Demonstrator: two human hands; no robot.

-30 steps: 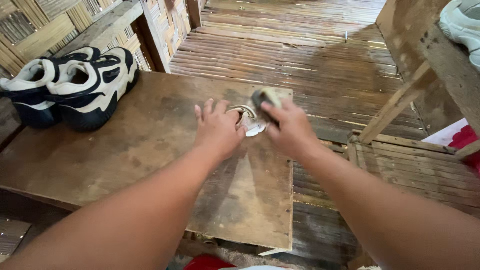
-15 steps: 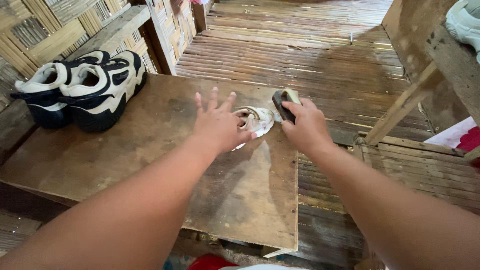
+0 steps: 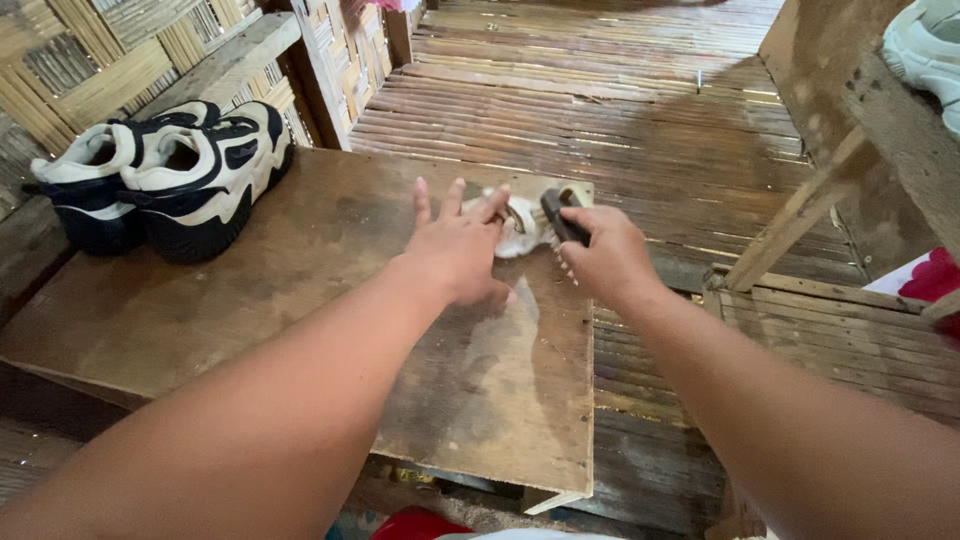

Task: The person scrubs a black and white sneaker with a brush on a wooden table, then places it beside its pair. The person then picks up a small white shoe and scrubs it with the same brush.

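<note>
My right hand (image 3: 606, 255) grips a dark-handled brush (image 3: 563, 213) above the far right corner of a worn wooden table (image 3: 300, 310). My left hand (image 3: 459, 245) is spread flat with fingers apart, its fingertips at a crumpled white cloth (image 3: 522, 226) that lies on the table next to the brush. The cloth is partly hidden behind both hands. A pair of black and cream sneakers (image 3: 165, 180) stands at the table's far left, well away from both hands.
Bamboo slat flooring (image 3: 600, 100) stretches beyond the table. A woven bamboo wall (image 3: 90, 60) rises at the left. A wooden frame with a diagonal brace (image 3: 800, 215) stands at the right, a white shoe (image 3: 925, 50) on top. Something red (image 3: 935, 275) lies at the right edge.
My left hand has opened and spread wider over the cloth. My right hand keeps hold of the brush and has shifted slightly right. The view has moved closer to the table.
</note>
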